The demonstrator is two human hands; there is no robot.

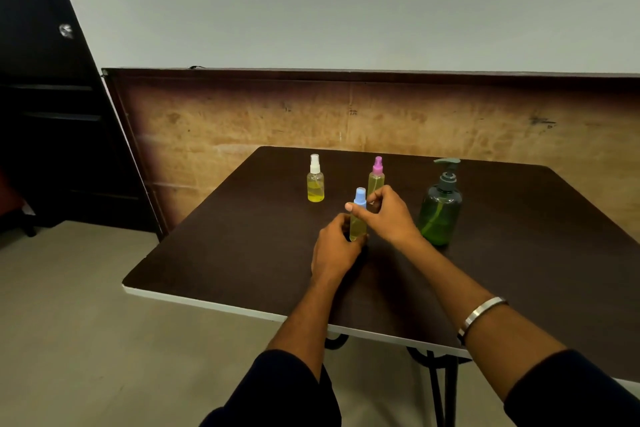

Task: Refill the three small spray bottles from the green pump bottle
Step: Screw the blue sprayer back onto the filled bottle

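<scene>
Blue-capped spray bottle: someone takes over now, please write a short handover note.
Left hand grips the body of the blue-capped bottle, standing on the table. Right hand pinches its cap.
White-capped bottle and pink-capped bottle stand behind, capped, each holding yellow liquid.
Green pump bottle stands at right, untouched.
Done: cannot tell which bottles are refilled.
Left: uncap the blue one, refill, recap.
</scene>
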